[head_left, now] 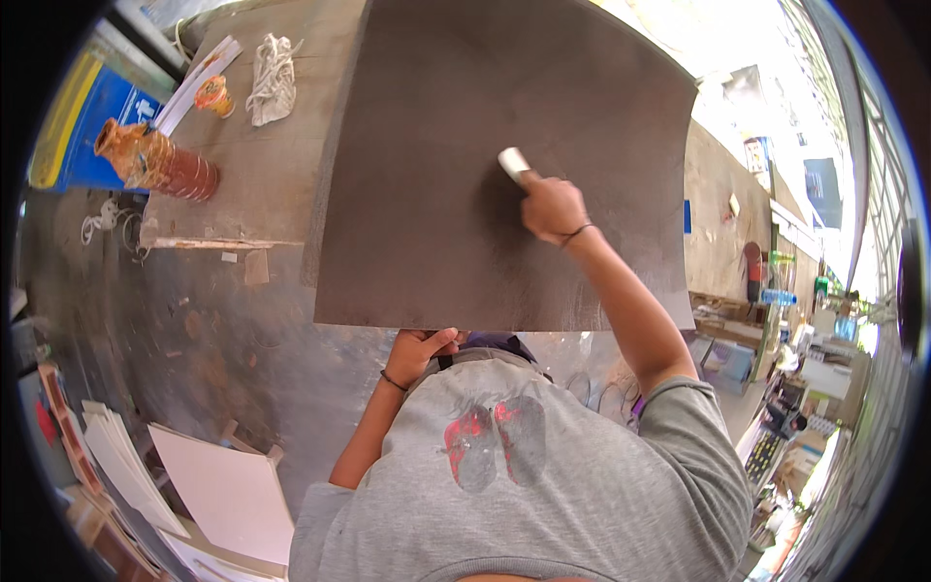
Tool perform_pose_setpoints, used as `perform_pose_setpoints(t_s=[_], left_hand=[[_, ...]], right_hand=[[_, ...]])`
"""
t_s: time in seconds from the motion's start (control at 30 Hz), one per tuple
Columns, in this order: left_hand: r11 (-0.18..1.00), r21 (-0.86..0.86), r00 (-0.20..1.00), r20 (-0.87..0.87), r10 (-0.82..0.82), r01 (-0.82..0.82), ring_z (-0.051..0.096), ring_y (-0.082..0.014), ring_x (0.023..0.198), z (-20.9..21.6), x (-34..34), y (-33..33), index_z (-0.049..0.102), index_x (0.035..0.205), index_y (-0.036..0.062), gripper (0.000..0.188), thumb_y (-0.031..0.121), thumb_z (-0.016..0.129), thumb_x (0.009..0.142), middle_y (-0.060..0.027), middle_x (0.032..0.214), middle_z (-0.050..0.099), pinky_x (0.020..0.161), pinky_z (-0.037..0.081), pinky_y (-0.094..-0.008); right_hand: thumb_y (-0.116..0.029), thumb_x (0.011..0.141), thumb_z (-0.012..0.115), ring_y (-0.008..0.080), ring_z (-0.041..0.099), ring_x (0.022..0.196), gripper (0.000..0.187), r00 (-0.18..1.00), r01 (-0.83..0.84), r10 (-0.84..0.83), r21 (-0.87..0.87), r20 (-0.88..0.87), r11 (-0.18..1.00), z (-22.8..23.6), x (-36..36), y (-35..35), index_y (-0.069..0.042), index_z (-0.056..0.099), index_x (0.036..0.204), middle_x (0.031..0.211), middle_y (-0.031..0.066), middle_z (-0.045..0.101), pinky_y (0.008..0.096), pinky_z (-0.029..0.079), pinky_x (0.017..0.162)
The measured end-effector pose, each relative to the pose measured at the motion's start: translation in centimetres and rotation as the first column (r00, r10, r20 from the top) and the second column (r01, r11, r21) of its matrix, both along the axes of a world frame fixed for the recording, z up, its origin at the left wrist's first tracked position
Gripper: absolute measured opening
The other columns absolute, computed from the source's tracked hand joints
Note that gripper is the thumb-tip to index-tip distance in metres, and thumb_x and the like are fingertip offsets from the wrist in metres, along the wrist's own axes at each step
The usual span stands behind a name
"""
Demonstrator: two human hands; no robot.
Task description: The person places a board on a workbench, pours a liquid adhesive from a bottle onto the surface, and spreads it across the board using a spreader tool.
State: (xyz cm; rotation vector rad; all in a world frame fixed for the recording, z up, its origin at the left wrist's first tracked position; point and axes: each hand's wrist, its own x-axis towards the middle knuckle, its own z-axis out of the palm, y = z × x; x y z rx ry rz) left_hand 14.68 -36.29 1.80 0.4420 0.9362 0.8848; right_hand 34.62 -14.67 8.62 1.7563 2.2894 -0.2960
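A large dark brown-grey sheet (pixel 436 223) lies in front of me, its near edge close to my waist. My right hand (pixel 555 207) is over the middle of the sheet, closed around a small white-ended tool (pixel 513 163). The white end points to the far left; a dark shadow lies on the sheet beside it, and the tool's exact kind does not show. Just below the sheet's near edge, my left hand (pixel 419 355) has its thumb and fingers curled together. Part of that hand is hidden by the sheet, so what it grips cannot be made out.
On the wooden table (pixel 262 184) to the left are a smeared reddish-brown bottle (pixel 160 165), an orange cup (pixel 214 97) and a crumpled white rag (pixel 272 80). A blue-yellow container (pixel 92 126) stands beyond. Pale boards (pixel 223 490) lean at lower left; a red-handled tool (pixel 753 270) lies right.
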Motion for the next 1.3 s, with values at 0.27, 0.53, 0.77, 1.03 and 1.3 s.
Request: perform_pose_setpoints(t_s=[0.27, 0.53, 0.77, 1.03, 1.3], left_hand=[[0.998, -0.024, 0.997, -0.049, -0.06, 0.059, 0.06, -0.012, 0.072, -3.0, -0.3, -0.1, 0.062, 0.094, 0.0008, 0.015, 0.012, 0.062, 0.084, -0.0053, 0.084, 0.063, 0.065, 0.052, -0.0236], [0.985, 0.066, 0.976, -0.16, -0.148, 0.16, 0.059, -0.0116, 0.068, -2.9, -1.1, -0.3, 0.059, 0.095, 0.0008, 0.02, 0.017, 0.063, 0.084, -0.0052, 0.083, 0.063, 0.062, 0.049, -0.0262], [0.758, 0.246, 0.723, -0.569, -0.391, 0.604, 0.055, -0.0165, 0.093, 1.2, -11.6, 1.7, 0.054, 0.11, -0.0001, 0.041, 0.031, 0.061, 0.083, -0.0091, 0.103, 0.059, 0.086, 0.043, -0.0313], [0.688, 0.716, -0.274, -0.689, 0.671, -0.119, 0.047, -0.0277, 0.108, 0.8, -38.0, 10.9, 0.038, 0.12, -0.0076, 0.084, 0.043, 0.077, 0.065, -0.0208, 0.118, 0.045, 0.095, 0.038, -0.0394], [0.465, 0.856, -0.213, -0.509, 0.834, -0.223, 0.054, -0.0297, 0.106, 1.4, -36.9, 20.1, 0.036, 0.123, -0.0097, 0.097, 0.042, 0.084, 0.056, -0.0221, 0.121, 0.049, 0.089, 0.046, -0.0387]], right_hand=[[-0.004, 0.062, 0.058, 0.0195, 0.048, 0.113, 0.045, 0.769, -0.615, 0.592, -0.025, -0.241, 0.788, -0.3, -0.4, -1.6, -0.017, 0.059, 0.106, 0.11, 0.0027, 0.058, 0.039, 0.035, 0.092], [0.006, 0.06, 0.043, 0.0254, 0.056, 0.101, 0.043, 0.965, -0.207, 0.143, -0.306, -0.218, 0.929, 2.6, 21.5, -5.2, -0.007, 0.064, 0.096, 0.099, 0.0126, 0.062, 0.0328, 0.041, 0.087], [0.005, 0.079, 0.045, 0.0181, 0.055, 0.097, 0.034, 0.759, 0.499, -0.297, 0.224, -0.579, 0.837, 8.8, 29.3, -10.8, 0.0, 0.057, 0.111, 0.105, 0.0122, 0.061, 0.0294, 0.041, 0.087], [-0.004, 0.081, 0.049, 0.0266, 0.056, 0.098, 0.027, 0.887, 0.44, -0.373, 0.74, -0.271, 0.509, 7.6, 35.6, -21.4, 0.002, 0.061, 0.105, 0.102, 0.0152, 0.062, 0.0355, 0.041, 0.088], [0.0, 0.073, 0.057, 0.0165, 0.057, 0.091, 0.03, 0.146, 0.987, -0.057, 0.142, -0.988, 0.073, 10.7, 31.8, -26.9, 0.003, 0.06, 0.103, 0.098, 0.007, 0.063, 0.0268, 0.042, 0.08]])
